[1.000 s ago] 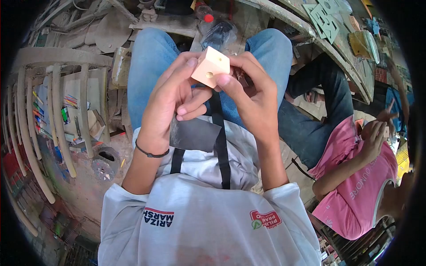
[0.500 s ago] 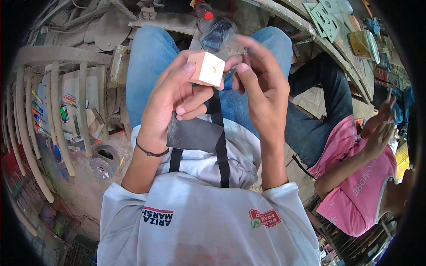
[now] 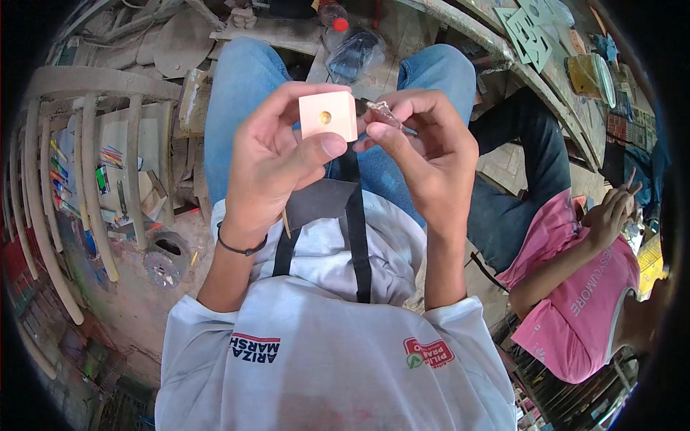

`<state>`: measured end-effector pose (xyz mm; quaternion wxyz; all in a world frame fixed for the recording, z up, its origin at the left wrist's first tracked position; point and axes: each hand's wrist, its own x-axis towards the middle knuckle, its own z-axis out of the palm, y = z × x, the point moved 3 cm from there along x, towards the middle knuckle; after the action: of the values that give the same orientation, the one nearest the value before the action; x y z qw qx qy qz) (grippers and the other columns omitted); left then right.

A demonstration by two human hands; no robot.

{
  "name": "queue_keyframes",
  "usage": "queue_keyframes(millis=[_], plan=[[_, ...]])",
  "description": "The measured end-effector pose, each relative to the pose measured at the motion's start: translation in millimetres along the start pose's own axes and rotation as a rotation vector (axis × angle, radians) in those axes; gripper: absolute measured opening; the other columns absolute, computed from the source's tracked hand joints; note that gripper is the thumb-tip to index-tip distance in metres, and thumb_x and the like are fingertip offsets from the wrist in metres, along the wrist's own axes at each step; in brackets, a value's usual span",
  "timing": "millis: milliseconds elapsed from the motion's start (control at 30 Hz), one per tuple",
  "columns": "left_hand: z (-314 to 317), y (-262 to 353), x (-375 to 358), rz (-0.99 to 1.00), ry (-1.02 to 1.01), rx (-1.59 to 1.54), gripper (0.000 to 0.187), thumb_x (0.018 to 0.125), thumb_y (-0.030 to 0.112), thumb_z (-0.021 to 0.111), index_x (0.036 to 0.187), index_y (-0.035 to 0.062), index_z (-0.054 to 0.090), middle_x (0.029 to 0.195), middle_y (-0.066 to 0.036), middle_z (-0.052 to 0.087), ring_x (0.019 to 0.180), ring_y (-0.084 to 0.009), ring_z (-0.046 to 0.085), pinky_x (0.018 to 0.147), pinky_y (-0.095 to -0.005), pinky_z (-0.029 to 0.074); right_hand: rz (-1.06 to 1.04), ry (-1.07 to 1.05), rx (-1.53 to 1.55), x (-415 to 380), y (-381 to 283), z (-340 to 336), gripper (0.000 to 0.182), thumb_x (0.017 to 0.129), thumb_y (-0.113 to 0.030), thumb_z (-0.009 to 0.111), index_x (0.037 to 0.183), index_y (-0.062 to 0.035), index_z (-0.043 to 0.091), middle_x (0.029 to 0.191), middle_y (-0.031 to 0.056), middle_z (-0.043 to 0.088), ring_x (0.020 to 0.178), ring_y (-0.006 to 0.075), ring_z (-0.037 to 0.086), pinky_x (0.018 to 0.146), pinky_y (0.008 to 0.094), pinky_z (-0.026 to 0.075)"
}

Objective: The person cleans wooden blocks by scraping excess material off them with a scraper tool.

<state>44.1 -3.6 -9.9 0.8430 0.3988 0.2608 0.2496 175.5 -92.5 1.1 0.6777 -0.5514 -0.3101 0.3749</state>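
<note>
My left hand (image 3: 277,147) grips a pale wooden cube (image 3: 314,122) between thumb and fingers. A round hole with a yellowish inside shows in the cube's upward face. Close beside it on the right, my right hand (image 3: 431,147) pinches a small, crumpled brown piece (image 3: 386,115) with a ragged light edge. The piece looks like folded sandpaper, but its kind is not certain. Below my left hand, a dark grey sheet (image 3: 323,200) hangs over the black straps (image 3: 359,248); whether my lower fingers hold it is hidden.
A wooden railing (image 3: 86,179) stands at the left, with pens and tools behind it. Ahead lie a clear plastic bag (image 3: 356,54) and a red-capped bottle (image 3: 334,16). Green templates (image 3: 528,36) lie on the bench at upper right. A person in pink (image 3: 575,309) sits close on the right.
My left hand has turned the cube so a holed face points up. The right hand's fingers have closed in around the brown piece. The grey sheet has shifted right and slightly up.
</note>
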Motion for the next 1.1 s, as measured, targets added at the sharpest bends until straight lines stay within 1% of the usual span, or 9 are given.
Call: queue_keyframes(millis=[167, 233, 333, 500, 633, 700, 767, 933, 1100], plan=[[0.8, -3.4, 5.1, -0.046, -0.023, -0.014, 0.035, 0.084, 0.017, 0.066, 0.109, -0.0034, 0.053, 0.09, -0.006, 0.059, 0.051, 0.0019, 0.036, 0.038, -0.0152, 0.023, -0.033, -0.021, -0.022, 3.9, 2.4, -8.4, 0.012, 0.076, 0.008, 0.066, 0.082, 0.0041, 0.057, 0.092, 0.0096, 0.059, 0.082, 0.0131, 0.059, 0.071, 0.0256, 0.052], [1.8, -5.2, 8.7, -0.101, -0.04, -0.055, 0.039, 0.091, 0.033, 0.055, 0.106, -0.0029, 0.053, 0.085, -0.009, 0.06, 0.045, 0.0016, 0.029, 0.035, -0.0149, 0.021, -0.057, -0.021, -0.053, 4.8, 2.6, -11.3, 0.012, 0.075, 0.008, 0.067, 0.082, 0.0039, 0.057, 0.092, 0.0092, 0.06, 0.082, 0.0126, 0.059, 0.071, 0.0249, 0.05], [-0.7, -7.9, 9.6, -0.178, -0.061, -0.035, 0.048, 0.095, 0.043, 0.044, 0.105, -0.0032, 0.052, 0.085, -0.012, 0.061, 0.041, 0.0009, 0.024, 0.034, -0.0143, 0.02, -0.06, -0.007, -0.073, 6.3, -0.4, -10.5, 0.012, 0.074, 0.008, 0.068, 0.081, 0.0037, 0.059, 0.089, 0.0084, 0.06, 0.081, 0.0119, 0.058, 0.071, 0.0239, 0.047], [-0.3, -9.3, 9.5, -0.208, -0.052, -0.101, 0.043, 0.096, 0.04, 0.04, 0.111, 0.0004, 0.05, 0.087, -0.016, 0.062, 0.041, -0.0001, 0.025, 0.035, -0.015, 0.02, 0.125, 0.068, 0.141, 6.5, 8.5, -13.9, 0.014, 0.079, 0.003, 0.065, 0.092, 0.0057, 0.059, 0.092, 0.012, 0.061, 0.078, 0.0121, 0.058, 0.064, 0.0243, 0.047], [-0.2, -4.9, 9.7, -0.15, -0.027, -0.072, 0.036, 0.096, 0.029, 0.042, 0.121, 0.0042, 0.045, 0.09, -0.018, 0.061, 0.042, -0.0009, 0.027, 0.036, -0.0151, 0.021, 0.057, 0.075, 0.154, 8.7, 3.4, -7.9, 0.019, 0.082, 0.002, 0.063, 0.099, 0.0062, 0.056, 0.093, 0.0144, 0.062, 0.074, 0.0142, 0.06, 0.062, 0.026, 0.048], [-1.2, -1.1, 8.2, -0.153, -0.024, -0.071, 0.036, 0.095, 0.025, 0.045, 0.123, 0.0038, 0.043, 0.091, -0.018, 0.062, 0.043, -0.0006, 0.028, 0.037, -0.0149, 0.021, 0.168, 0.027, 0.078, 8.0, 6.8, -9.2, 0.02, 0.084, 0.001, 0.06, 0.101, 0.0053, 0.053, 0.086, 0.014, 0.062, 0.071, 0.0168, 0.062, 0.062, 0.0273, 0.05], [-0.2, -1.6, 7.0, -0.158, -0.02, -0.07, 0.037, 0.093, 0.02, 0.047, 0.126, 0.0034, 0.042, 0.092, -0.017, 0.062, 0.044, -0.0002, 0.029, 0.037, -0.0146, 0.022, 0.123, 0.033, 0.109, 9.3, 10.5, -9.8, 0.018, 0.085, 0.0, 0.059, 0.1, 0.0047, 0.051, 0.082, 0.0137, 0.062, 0.07, 0.0178, 0.062, 0.061, 0.0272, 0.051], [5.9, -0.8, 5.6, -0.08, 0.02, 0.066, 0.043, 0.088, 0.007, 0.055, 0.128, 0.0029, 0.041, 0.095, -0.011, 0.062, 0.049, 0.0023, 0.032, 0.04, -0.014, 0.025, 0.079, 0.07, 0.121, 10.8, 13.1, -18.2, 0.016, 0.089, -0.007, 0.057, 0.101, 0.0, 0.05, 0.081, 0.0146, 0.061, 0.07, 0.022, 0.065, 0.052, 0.0288, 0.052], [2.8, -1.8, 5.1, -0.079, -0.01, 0.055, 0.042, 0.087, 0.007, 0.056, 0.127, 0.0028, 0.042, 0.096, -0.011, 0.062, 0.049, 0.0026, 0.032, 0.04, -0.0139, 0.025, 0.105, 0.063, 0.048, 8.5, 9.2, -15.4, 0.018, 0.093, -0.013, 0.053, 0.104, -0.001, 0.045, 0.072, 0.0141, 0.061, 0.048, 0.019, 0.059, 0.036, 0.0229, 0.04]])
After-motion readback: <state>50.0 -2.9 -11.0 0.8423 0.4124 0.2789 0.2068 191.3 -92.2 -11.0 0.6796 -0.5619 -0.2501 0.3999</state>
